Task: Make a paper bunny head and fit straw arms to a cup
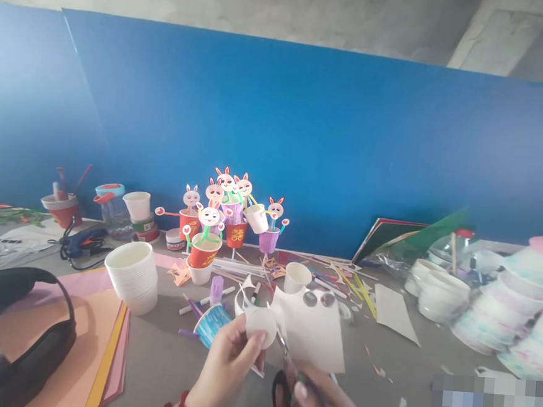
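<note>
In the head view, one sign can be made out: the Chinese double-happiness character, 囍, is printed in gold on the red paper cup (236,234) that is placed below the rabbit-faced paper figures (225,180). On the orange-red paper cup (202,257) in front, gold printing is also seen, but it is too blurred to be read. On the red paper cup at the left of the group (185,223), gold marks are partly covered. The small printing on the low round white-and-red jar (174,241) and the green-and-red round container (144,229) cannot be read.
</note>
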Action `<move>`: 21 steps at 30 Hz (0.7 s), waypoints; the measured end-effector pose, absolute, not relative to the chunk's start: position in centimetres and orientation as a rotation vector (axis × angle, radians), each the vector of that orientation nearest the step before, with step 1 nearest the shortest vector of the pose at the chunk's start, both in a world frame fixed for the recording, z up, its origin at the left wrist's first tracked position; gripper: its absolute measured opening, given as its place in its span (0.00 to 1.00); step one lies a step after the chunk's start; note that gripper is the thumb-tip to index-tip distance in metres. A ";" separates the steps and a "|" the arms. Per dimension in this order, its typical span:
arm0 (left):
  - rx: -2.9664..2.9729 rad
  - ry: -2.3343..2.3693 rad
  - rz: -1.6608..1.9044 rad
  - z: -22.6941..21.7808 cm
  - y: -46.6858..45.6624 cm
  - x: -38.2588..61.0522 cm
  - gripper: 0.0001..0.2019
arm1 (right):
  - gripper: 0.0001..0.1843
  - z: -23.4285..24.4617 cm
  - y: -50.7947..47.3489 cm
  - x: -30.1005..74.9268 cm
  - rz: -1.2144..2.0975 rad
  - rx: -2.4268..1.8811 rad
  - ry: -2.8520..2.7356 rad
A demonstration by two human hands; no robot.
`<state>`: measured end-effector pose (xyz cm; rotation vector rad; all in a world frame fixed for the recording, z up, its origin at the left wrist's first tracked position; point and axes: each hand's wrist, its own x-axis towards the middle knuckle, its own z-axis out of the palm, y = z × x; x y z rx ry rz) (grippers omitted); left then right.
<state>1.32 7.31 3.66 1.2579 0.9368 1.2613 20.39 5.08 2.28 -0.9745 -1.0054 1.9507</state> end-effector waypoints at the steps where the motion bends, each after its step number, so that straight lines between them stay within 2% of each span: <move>1: 1.265 0.952 1.267 3.7 7.3 1.3 0.20 | 0.22 2.5 5.1 20.3 1.884 -1.017 -1.146; 4: 1.305 0.981 1.262 3.8 7.3 1.3 0.16 | 0.28 2.7 5.3 20.3 1.792 -1.065 -1.436; 6: 1.324 0.987 1.237 3.8 7.2 1.2 0.14 | 0.32 2.6 5.4 20.6 1.864 -1.031 -1.412; 9: 1.325 0.989 1.198 3.8 7.3 1.0 0.12 | 0.33 2.3 5.5 21.2 1.945 -0.962 -1.290; 14: 1.277 0.931 1.168 4.0 7.3 1.2 0.16 | 0.32 1.7 5.8 21.4 1.711 -0.874 -1.682; 21: 1.259 0.915 1.151 4.0 7.0 1.5 0.22 | 0.36 1.1 6.0 20.4 1.563 -0.925 -1.705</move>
